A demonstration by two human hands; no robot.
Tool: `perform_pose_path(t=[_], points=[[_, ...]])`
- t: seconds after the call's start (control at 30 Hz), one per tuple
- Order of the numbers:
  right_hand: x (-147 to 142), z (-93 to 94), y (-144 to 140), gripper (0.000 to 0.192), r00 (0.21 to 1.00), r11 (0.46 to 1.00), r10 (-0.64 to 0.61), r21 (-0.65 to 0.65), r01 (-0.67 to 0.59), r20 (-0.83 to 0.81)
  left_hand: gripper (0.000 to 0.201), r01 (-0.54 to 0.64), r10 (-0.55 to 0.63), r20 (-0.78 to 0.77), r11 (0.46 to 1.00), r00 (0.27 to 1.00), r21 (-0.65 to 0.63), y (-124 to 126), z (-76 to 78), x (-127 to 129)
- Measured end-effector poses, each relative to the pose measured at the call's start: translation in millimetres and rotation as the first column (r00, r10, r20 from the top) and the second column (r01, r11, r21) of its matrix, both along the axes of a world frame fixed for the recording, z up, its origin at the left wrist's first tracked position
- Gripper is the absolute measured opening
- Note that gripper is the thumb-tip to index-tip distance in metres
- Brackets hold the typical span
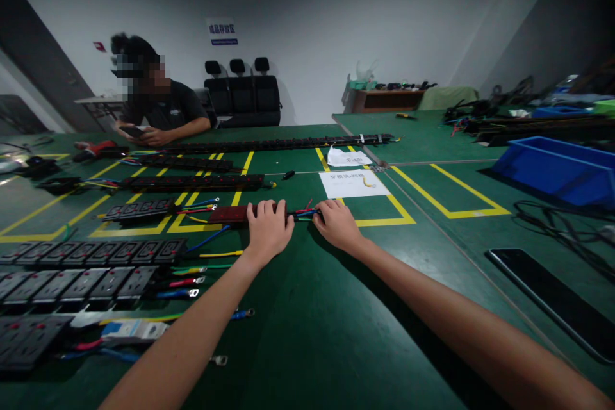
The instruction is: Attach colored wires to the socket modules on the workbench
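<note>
- Both arms are stretched way out over the green table [307, 333], hands meeting around 12 o'clock from where the camera sits.
- Left hand [268, 229] is curled palm-down over the right end of a dark reddish socket strip [229, 214], fingers wrapped over the top edge, so it's gripping it.
- Right hand [337, 224] is just to the right, at about 1 o'clock, fingers pinched narrow on the bundle of coloured wires [302, 212] coming out of that strip's end. Red, blue and green strands show between the two hands.
- The strip itself lies flat on the table, running off toward 10 o'clock from the left hand, right on the yellow floor-style tape lines [384, 221].
- Just past the hands at 12 to 1 o'clock there's a white paper sheet [353, 183] with a small yellow wire bit on it.
- Down at 8 to 9 o'clock: rows of grey socket modules [91, 253] with loose wires and ring terminals sticking out.
- Further back at 11 o'clock, more black power strips [192, 182], and a very long one [278, 143] across the table.
- Another person [163, 112] sits at the far side around 10 o'clock, holding something small, can't tell what.
- Blue plastic bin [557, 170] at 2 o'clock, a flat dark panel [552, 298] at 4 o'clock.
</note>
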State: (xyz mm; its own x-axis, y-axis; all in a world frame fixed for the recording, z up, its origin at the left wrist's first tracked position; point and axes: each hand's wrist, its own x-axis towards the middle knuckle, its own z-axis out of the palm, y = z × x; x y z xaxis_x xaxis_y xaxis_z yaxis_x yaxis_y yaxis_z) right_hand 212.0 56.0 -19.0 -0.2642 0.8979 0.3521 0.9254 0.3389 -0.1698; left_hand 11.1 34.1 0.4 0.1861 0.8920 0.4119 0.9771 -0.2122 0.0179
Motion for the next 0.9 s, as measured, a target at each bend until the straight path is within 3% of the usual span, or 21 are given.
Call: perform_pose_path(t=[0.9], points=[[0.7,-1.4,0.8,0.022,1.000,1.000,0.010,0.008,-0.010,-0.005,0.049,0.001,-0.001,0.006,1.000,1.000,-0.004,0.9,-1.0,-0.2]])
